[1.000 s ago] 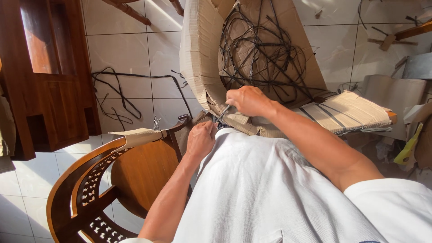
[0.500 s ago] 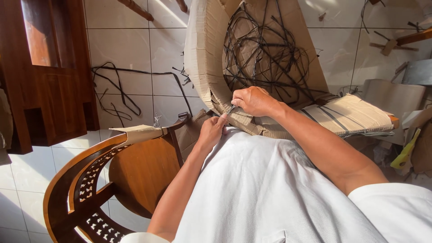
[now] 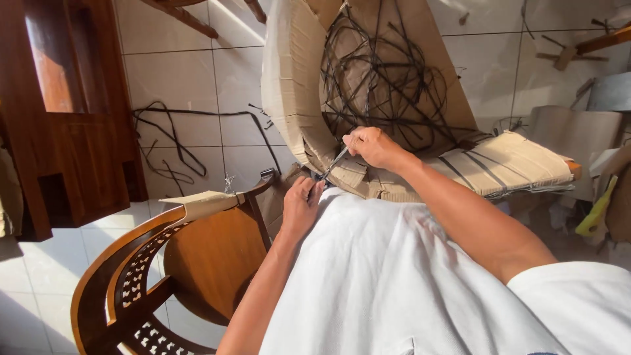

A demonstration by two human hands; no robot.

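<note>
Item: cardboard-wrapped chair [image 3: 296, 98], standing at my 12 o'clock on the tiled floor [image 3: 39, 276].

Condition: wrapping partly undone, by my judgement. A tangle of black strapping [image 3: 384, 82] hangs loose against the cardboard at 12 to 1 o'clock, and more loose black straps [image 3: 171, 141] lie on the tiles at 10 o'clock. The curved cardboard sleeve remains on the chair's frame, as does the flat cardboard over the arm [image 3: 506, 164] at 2 o'clock, so most of the covering appears left to take off.

Item: bare wooden chair [image 3: 131, 276] at 8 o'clock, dark brown with pierced rail, one scrap of cardboard [image 3: 204, 204] clinging to its top edge. Otherwise uncovered.

Item: my right hand [image 3: 371, 148]. Arm stretched forward from 4 o'clock, wrist bent down, fingers clenched round the handle of a slim metal cutting tool [image 3: 334, 163], its tip pointing toward 7 o'clock at the lower edge of the cardboard.

Item: my left hand [image 3: 301, 207]. Forearm rising from 6 o'clock, fingers curled, fingertips pinching something small just beside the tool's tip; what they pinch I cannot tell.

Item: white cloth [image 3: 394, 276] over my lap, 5 to 6 o'clock.
</note>
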